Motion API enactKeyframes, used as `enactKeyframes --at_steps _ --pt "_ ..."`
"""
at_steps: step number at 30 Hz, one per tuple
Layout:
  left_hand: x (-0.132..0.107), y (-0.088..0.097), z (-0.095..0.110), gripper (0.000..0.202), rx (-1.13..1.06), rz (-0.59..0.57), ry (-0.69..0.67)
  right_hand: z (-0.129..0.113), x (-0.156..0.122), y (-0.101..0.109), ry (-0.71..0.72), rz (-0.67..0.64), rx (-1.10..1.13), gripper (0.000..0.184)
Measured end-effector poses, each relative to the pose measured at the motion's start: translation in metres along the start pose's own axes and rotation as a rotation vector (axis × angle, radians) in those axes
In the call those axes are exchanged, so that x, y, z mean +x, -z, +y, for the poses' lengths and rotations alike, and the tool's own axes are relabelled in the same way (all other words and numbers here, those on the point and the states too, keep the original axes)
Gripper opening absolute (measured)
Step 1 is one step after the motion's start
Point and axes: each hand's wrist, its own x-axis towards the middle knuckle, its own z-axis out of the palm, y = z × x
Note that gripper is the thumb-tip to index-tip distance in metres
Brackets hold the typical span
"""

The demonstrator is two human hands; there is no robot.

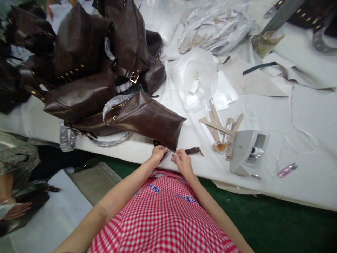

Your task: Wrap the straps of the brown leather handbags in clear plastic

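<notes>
- Pinching a small dark piece [164,156], L hand [158,154] is at table's [310,116] near edge; piece is too blurred to ID.
- R hand [183,162]: thumb & fingertips drawn together, just beside L hand; can't tell if anything's btwn them.
- Front bag [151,117]: 1, brown, on its side just beyond both hands, its R end nr table's near edge, above the gap btwn hands. Can't tell if fingers touch it.
- Strap [193,150]: 1, brown w/ metal end, flat on table just R of R hand's fingers.
- Other bags [79,93]: at least 6, brown, heaped toward table's L end & far edge; overlap hides exact no.
- Dispenser [240,151]: 1, grey, nr the near edge, well R of hands.
- Card strips [217,123]: at least 5, crossed in a loose pile btwn front bag & dispenser; 1 amber roll [220,147] at pile's near end.
- Snips [286,170]: 1, pink, R of dispenser.
- Clear plastic bags: 2, 1 smaller [193,75] mid-table, 1 w/ scraps [210,31] toward far edge.
- Dark strip [259,67]: 1, toward far R corner.
- Co-worker's hand [18,211]: 1, off table's near edge, far L.
</notes>
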Motion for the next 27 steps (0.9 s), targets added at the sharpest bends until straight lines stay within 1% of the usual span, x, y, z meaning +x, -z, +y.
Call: enactKeyframes --at_steps 3,5,7,9,12,14,16,18,21,27 --pt "-0.002 0.000 0.000 0.013 0.011 0.023 -0.062 -0.004 0.007 -0.011 -0.015 0.039 -0.023 0.019" --pt "-0.003 0.000 -0.001 0.013 0.012 0.029 -0.084 -0.007 0.010 -0.014 0.006 0.064 -0.129 0.019" --pt "-0.002 0.000 -0.004 0.013 0.008 0.025 -0.085 -0.012 0.012 -0.013 0.035 0.080 -0.272 0.016" --pt "-0.002 0.000 -0.006 0.013 -0.005 0.011 -0.069 -0.016 0.011 -0.006 0.110 0.083 -0.414 0.015" --pt "-0.002 0.002 -0.008 0.013 -0.034 -0.017 -0.045 -0.016 0.006 0.005 0.321 0.039 -0.577 0.021" --pt "-0.002 0.004 -0.008 0.012 -0.050 -0.033 -0.040 -0.013 0.003 0.008 0.429 0.012 -0.620 0.026" --pt "-0.002 0.005 -0.008 0.012 -0.062 -0.044 -0.039 -0.008 0.000 0.007 0.462 0.013 -0.616 0.030" --pt "-0.001 0.006 -0.006 0.011 -0.074 -0.054 -0.034 -0.004 -0.001 0.003 0.446 0.014 -0.580 0.032" --pt "0.000 0.005 -0.005 0.010 -0.098 -0.066 -0.018 -0.002 0.001 -0.002 0.385 0.004 -0.485 0.032" --pt "0.000 0.001 -0.002 0.010 -0.140 -0.083 0.008 -0.007 0.003 -0.008 0.165 -0.020 -0.208 0.027"
